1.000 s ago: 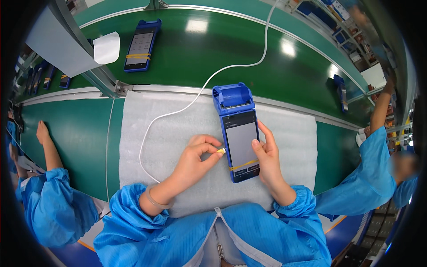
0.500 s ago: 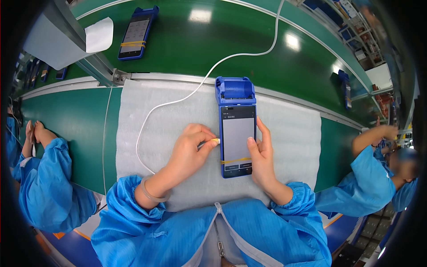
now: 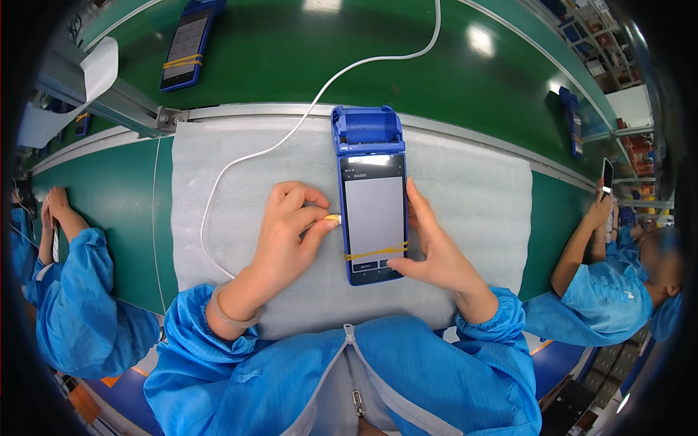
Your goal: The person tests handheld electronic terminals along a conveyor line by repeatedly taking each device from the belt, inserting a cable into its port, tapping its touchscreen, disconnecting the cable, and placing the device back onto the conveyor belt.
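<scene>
Blue handheld terminal (image 3: 372, 200) lies flat on the white foam mat (image 3: 472, 189). Left hand (image 3: 287, 232) pinches the cable plug (image 3: 332, 218) at its left edge; right hand (image 3: 432, 251) braces the other side. Plugging-in step, I'd say: next needs a straight push.

Bright overhead light; white glare patches on the green belt (image 3: 291, 51); sharp centre; fisheye bending and dark vignette at the rim.

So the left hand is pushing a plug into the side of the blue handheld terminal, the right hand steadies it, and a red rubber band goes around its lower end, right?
Not quite: the rubber band is yellow, not red, as the head view shows. The rest holds: the left hand presses a plug at the side of the blue handheld terminal and the right hand steadies it.
</scene>
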Demonstrator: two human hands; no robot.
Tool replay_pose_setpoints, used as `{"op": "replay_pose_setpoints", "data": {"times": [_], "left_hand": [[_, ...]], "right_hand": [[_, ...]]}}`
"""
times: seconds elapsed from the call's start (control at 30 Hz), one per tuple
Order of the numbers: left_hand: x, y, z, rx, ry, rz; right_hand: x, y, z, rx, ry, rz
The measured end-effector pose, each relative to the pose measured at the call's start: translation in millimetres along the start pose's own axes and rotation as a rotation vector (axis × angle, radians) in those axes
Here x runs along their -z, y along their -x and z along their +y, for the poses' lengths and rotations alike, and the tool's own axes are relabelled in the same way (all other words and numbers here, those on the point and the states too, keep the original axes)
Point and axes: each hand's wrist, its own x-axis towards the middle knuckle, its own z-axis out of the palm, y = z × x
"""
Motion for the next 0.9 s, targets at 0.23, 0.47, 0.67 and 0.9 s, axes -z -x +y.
{"op": "replay_pose_setpoints", "data": {"times": [0.23,0.47,0.67,0.9], "left_hand": [[-0.9,-0.4,-1.3,0.001,-0.019,-0.028],[-0.1,-2.8,2.5,-0.005,-0.038,-0.019],[0.5,-3.1,1.8,-0.007,-0.039,-0.022],[1.1,-2.7,1.3,-0.016,-0.040,-0.021]], "right_hand": [[2.1,-1.9,-1.0,0.036,0.096,-0.089],[-2.4,-0.5,4.3,0.029,0.148,-0.055],[-0.7,-2.0,-2.1,0.043,0.180,-0.074],[-5.6,-2.2,0.6,0.011,0.065,-0.054]]}}
